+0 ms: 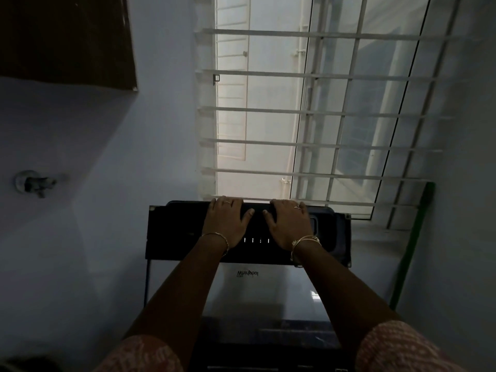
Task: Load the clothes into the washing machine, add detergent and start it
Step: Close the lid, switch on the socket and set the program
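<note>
Washing machine: top-loader, pushed against a pale blue wall, directly under a window with a white barred grille. Room is dim; the only light seen comes through the window. Glossy grey lid lies flat and catches a window reflection on its right side. Dark control panel runs across the far end of the machine.

Surroundings: tap on the wall to the left, dark brown cupboard high on the left, green pole leaning in the right corner beside the machine.

Writing: "Whirlpool" logo on the lid just below the panel, upside down from this side. Row of small lit marks on the panel, too small to read.

Grip: left hand and right hand sit side by side on the panel's middle. Both grasp it, fingers hooked over its rear top edge, thumbs lying on its face and pointing at each other. Lit marks show between the wrists. Bangles on both wrists, rings on both hands, patterned pink sleeves at the upper arms.
</note>
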Tool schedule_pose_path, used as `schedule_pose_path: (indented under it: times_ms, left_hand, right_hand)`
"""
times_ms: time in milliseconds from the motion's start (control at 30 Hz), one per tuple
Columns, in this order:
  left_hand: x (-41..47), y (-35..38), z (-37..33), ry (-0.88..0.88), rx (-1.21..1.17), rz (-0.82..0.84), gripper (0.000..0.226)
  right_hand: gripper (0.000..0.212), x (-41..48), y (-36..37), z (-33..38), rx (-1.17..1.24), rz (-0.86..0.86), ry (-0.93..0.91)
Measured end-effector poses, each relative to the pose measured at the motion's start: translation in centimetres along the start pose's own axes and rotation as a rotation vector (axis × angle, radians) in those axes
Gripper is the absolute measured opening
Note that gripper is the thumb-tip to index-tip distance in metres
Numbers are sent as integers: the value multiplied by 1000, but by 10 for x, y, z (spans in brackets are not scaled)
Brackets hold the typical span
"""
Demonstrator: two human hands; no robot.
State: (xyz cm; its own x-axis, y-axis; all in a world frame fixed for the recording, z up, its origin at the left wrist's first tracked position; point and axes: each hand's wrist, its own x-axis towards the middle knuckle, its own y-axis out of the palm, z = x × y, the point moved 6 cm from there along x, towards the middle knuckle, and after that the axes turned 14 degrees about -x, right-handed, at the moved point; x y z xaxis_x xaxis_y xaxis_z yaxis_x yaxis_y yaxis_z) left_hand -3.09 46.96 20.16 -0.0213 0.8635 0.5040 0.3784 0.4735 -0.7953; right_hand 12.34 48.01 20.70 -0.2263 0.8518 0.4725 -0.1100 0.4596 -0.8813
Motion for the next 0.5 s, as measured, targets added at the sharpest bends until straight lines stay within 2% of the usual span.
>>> schedule_pose_path:
  times_ms: [500]
  left_hand:
    - [-33,-47,-27,23,27,-67,39]
  right_hand:
    - [45,-29,-46,6,-54,25,7]
